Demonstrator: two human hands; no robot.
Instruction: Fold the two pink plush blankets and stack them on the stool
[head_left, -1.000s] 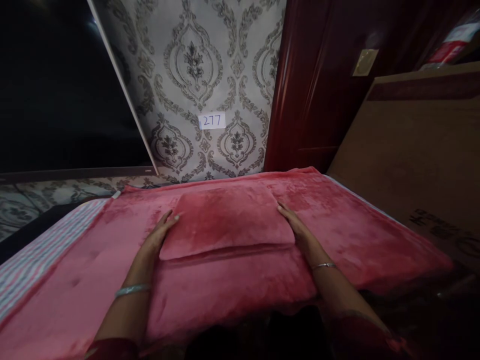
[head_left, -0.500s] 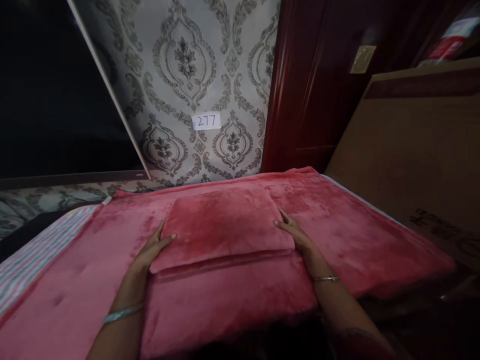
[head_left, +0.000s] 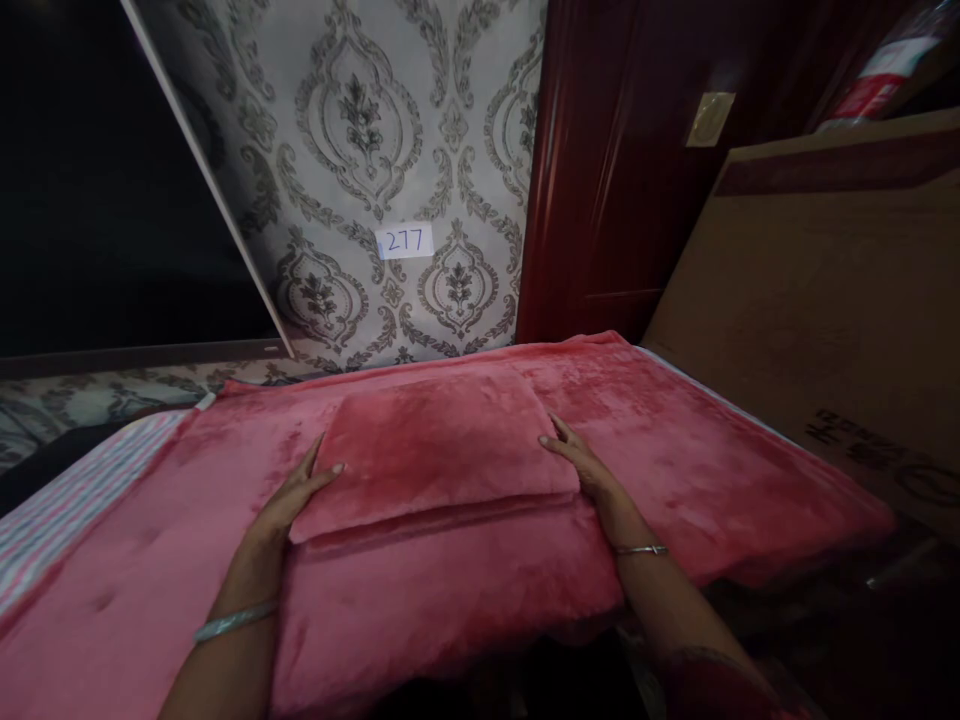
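Observation:
A folded pink plush cloth [head_left: 442, 440] lies flat, its layers showing along the near edge. Its left side is held by my left hand [head_left: 296, 490], thumb on top and forefinger stretched along the edge. At the opposite side my right hand [head_left: 581, 460] grips it the same way, thumb over the top. The lower fingers of both hands are hidden beside or under the cloth. Beneath everything spreads a larger pink plush cover [head_left: 450, 600] of the same colour.
Striped fabric [head_left: 90, 490] shows at the left edge of the cover. A dark screen [head_left: 127, 200] stands at the back left, before patterned wallpaper [head_left: 360, 120] with a paper label [head_left: 406, 241] reading 277. On the right a large cardboard box [head_left: 825, 270] leans beside a dark red door [head_left: 592, 180].
The whole view has shifted slightly, so everything sits a little further left. Both hands keep their places on the folded cloth.

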